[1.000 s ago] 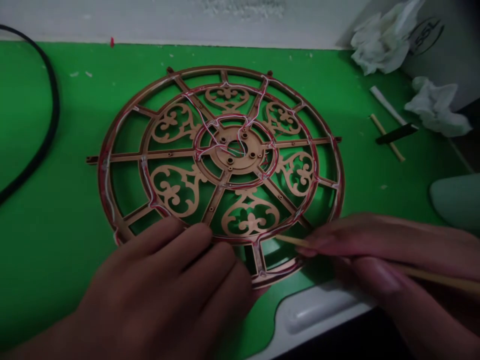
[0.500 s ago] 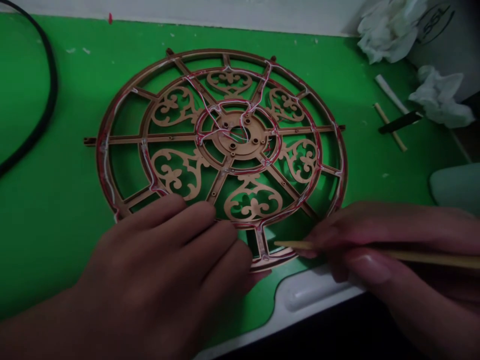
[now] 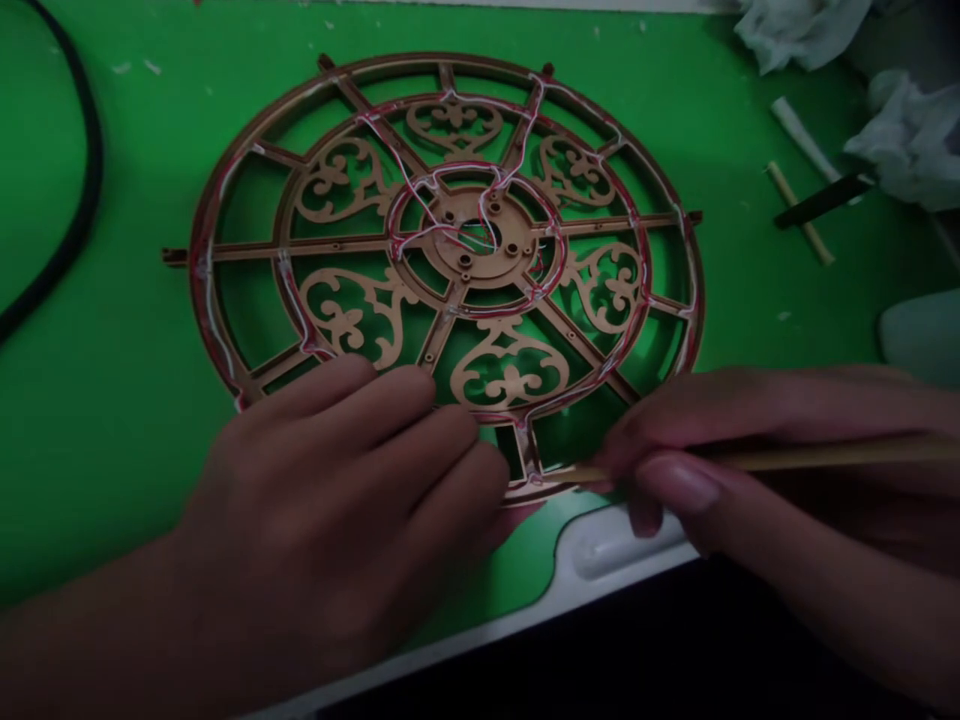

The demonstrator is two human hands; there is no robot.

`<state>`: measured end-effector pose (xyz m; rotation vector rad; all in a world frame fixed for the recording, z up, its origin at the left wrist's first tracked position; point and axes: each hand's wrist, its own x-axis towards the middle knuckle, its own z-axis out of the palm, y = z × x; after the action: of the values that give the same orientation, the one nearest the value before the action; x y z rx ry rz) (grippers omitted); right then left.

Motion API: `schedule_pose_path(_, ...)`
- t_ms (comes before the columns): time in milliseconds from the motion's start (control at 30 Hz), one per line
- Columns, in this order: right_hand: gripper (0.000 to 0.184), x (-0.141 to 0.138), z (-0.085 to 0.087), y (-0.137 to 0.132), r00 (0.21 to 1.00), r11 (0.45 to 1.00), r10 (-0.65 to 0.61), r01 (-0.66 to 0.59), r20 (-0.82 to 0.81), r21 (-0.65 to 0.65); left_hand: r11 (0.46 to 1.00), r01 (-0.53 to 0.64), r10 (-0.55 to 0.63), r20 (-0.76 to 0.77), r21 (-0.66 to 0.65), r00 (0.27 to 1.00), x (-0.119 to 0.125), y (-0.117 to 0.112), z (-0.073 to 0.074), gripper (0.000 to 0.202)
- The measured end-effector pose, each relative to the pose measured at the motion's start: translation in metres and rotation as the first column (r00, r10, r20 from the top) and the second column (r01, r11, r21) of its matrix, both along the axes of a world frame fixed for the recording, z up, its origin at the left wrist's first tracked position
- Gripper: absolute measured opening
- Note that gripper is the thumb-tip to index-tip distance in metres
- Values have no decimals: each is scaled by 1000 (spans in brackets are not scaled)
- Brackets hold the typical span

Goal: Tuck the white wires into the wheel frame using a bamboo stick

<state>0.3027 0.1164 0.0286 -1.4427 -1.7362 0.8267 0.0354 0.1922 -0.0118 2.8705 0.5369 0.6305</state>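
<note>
A round gold-brown openwork frame (image 3: pixel 450 240) with scroll ornaments lies flat on the green mat (image 3: pixel 112 420). Thin red and white wires run along its rings and spokes to the hub. My left hand (image 3: pixel 337 500) lies flat on the frame's near edge, fingers stretched out and pressing it down. My right hand (image 3: pixel 720 460) pinches a thin wooden stick (image 3: pixel 817 456). The stick's tip touches the frame's near rim, just right of my left fingertips.
A black cable (image 3: pixel 82 190) curves along the left side of the mat. Crumpled white tissues (image 3: pixel 907 130) lie at the back right, with a short wooden stick (image 3: pixel 799 225), a white stick and a black tool beside them. The mat's white front edge (image 3: pixel 622 545) runs under my right hand.
The view has tilted down, so the frame sits higher in the picture. The stick's tip has dropped from the inner ring to the frame's near rim. My left hand stays pressed on the frame.
</note>
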Motion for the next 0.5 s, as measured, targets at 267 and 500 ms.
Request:
schedule_pose_path(267, 26, 6, -6, -2, 998, 998, 50, -48, 34, -44, 1000, 9, -9, 50, 0, 999, 2, 1, -2, 18)
schedule_pose_path(500, 23, 6, 0, -6, 999, 998, 21, -19, 31, -55, 997, -21, 23, 24, -77, 999, -1, -4, -2, 17)
